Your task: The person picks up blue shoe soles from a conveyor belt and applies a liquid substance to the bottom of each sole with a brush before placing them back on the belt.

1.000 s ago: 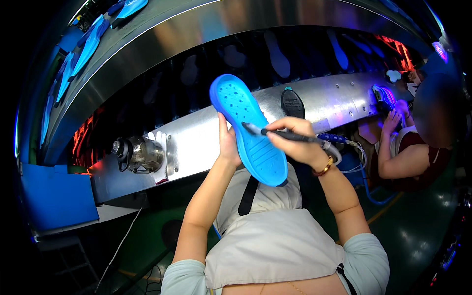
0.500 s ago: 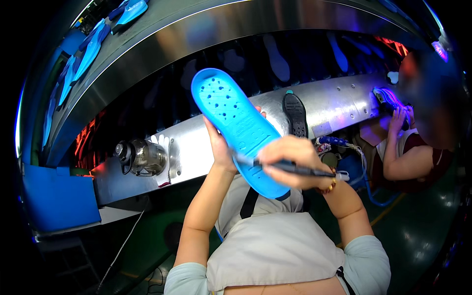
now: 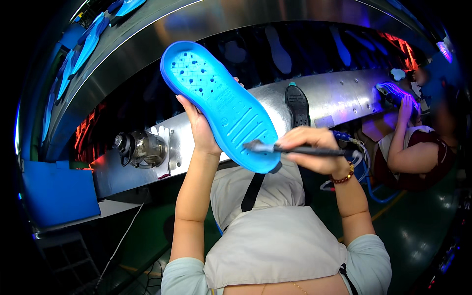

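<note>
A blue shoe sole (image 3: 231, 105) with small holes at its far end and ridges toward the near end is tilted in front of me. My left hand (image 3: 202, 130) grips its left edge, with fingertips showing past the far side. Between the fingers of my right hand (image 3: 309, 145) is a black-handled brush (image 3: 317, 151). Its bristles touch the sole's inner face near the close end, or hover just over it; I cannot tell which. On the metal ledge beyond lies a black shoe sole (image 3: 297, 104) with a teal tip.
A glass jar with a black top (image 3: 142, 149) stands on the metal ledge (image 3: 339, 96) at left. Behind, dark soles sit under a curved metal hood (image 3: 162, 46). A co-worker (image 3: 410, 147) at right handles a shoe lit purple. Cables (image 3: 361, 157) hang off the ledge near my right wrist.
The blue sole has moved up and to the left with my left hand. My right hand has shifted slightly right, and the brush now sits on the ridged near end.
</note>
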Tool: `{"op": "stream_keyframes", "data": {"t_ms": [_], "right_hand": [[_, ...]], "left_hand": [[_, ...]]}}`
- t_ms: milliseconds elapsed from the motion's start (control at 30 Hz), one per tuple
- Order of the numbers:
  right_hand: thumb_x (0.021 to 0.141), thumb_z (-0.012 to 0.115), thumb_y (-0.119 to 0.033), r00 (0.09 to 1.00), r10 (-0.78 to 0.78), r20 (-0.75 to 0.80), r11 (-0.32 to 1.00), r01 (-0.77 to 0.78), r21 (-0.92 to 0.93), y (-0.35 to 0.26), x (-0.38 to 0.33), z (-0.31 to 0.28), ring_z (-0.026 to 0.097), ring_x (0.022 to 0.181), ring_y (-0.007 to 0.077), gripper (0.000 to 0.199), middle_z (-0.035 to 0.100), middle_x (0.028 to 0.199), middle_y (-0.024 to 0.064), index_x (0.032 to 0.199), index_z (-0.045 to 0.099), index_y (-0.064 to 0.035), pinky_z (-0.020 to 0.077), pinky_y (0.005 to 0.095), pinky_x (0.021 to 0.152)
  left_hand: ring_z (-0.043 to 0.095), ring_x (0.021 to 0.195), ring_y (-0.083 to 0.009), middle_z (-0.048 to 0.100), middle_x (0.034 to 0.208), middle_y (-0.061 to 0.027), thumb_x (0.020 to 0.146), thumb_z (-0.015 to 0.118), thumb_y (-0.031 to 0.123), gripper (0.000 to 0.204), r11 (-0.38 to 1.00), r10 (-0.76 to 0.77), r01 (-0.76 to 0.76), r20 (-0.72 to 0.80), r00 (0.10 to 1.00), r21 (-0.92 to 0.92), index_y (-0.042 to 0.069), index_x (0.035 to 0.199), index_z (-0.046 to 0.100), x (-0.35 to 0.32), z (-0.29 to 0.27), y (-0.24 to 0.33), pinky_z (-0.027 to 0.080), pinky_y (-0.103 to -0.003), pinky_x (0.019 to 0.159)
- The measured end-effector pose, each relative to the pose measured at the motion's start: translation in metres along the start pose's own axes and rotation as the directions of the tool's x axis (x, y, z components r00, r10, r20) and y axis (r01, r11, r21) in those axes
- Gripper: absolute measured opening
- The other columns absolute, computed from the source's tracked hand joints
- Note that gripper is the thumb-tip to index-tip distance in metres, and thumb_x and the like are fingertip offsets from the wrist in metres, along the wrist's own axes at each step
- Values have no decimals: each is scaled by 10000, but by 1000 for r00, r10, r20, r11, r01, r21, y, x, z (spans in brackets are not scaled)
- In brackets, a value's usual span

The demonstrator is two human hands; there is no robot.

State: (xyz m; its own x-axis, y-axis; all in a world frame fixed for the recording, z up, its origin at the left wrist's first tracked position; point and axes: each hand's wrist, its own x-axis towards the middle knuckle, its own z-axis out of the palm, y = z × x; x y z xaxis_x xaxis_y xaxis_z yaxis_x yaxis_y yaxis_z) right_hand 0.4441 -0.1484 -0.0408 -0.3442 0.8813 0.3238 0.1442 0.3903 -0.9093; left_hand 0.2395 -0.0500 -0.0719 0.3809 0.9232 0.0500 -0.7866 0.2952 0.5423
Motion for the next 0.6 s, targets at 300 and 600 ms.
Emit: {"op": "stream_keyframes", "data": {"t_ms": [300, 600], "right_hand": [[732, 632, 9, 985, 164, -59, 875, -117, 470, 11, 3, 4, 571, 965, 221, 204, 608, 986, 168, 933, 604, 29, 450, 324, 866], [784, 583, -22, 946, 319, -55, 681, -189, 707, 9, 1, 3, 569, 985, 314, 204, 566, 1025, 238, 971, 533, 45, 493, 461, 834]], "left_hand": [[421, 1156, -359, 397, 1275, -238, 818, 241, 671, 837, 997, 58, -59, 23, 998, 58, 17, 1340, 241, 11, 25, 21, 347, -458, 978], [483, 1093, -353, 445, 1231, -238, 855, 279, 603, 775, 988, 121, -119, -5, 993, 102, -22, 1313, 278, 15, 41, 33, 394, -458, 939]]}}
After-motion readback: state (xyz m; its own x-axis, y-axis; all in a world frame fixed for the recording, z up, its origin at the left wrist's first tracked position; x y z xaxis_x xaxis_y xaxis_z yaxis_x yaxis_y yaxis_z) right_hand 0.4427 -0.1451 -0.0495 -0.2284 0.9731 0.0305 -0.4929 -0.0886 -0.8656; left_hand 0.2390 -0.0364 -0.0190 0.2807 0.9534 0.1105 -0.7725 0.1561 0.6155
